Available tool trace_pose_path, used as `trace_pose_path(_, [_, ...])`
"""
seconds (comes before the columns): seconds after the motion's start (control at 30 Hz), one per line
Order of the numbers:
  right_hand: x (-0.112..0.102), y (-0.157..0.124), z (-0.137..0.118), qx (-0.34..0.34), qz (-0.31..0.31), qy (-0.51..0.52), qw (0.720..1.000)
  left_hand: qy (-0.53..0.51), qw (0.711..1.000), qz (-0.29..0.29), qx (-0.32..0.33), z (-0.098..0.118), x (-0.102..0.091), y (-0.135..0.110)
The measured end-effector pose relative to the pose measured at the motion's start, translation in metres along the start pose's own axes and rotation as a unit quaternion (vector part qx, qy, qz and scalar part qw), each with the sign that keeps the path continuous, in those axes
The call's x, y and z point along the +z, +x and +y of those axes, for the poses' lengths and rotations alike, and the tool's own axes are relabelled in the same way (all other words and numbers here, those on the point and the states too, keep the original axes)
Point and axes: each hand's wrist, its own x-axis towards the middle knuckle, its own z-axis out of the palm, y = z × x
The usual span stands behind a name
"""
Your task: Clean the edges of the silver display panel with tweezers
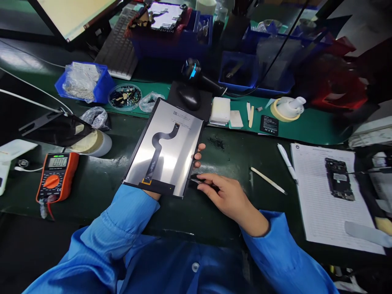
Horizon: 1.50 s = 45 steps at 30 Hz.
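A display panel (167, 149) with a silvery back and a black frame is held up at a tilt over the bench. My left hand (198, 156) supports it from beneath; its fingertips wrap round the right edge, and the palm is hidden. A dark, curved flex cable (155, 153) runs along the panel's back down to a gold-edged connector (147, 181). Beside the panel's lower right edge, my right hand (225, 194) pinches slim dark tweezers (194, 180), mostly covered by the fingers. Their tip is at or very close to that edge; contact cannot be made out.
An orange multimeter (58, 177) stands left. Right of my hands lie a pale stick (268, 180), a white pen (287, 162) and paper sheets (321, 220) bearing a phone board (339, 179). Behind are a mouse (189, 97), a scanner (203, 77), a tape roll (280, 114) and blue bins (239, 69).
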Motion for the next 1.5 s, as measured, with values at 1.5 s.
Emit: trace_pose_path(1.5, [-0.002, 0.001, -0.003, -0.018, -0.011, 0.009, 1.000, -0.031, 0.999, -0.020, 0.016, -0.004, -0.003, -0.002])
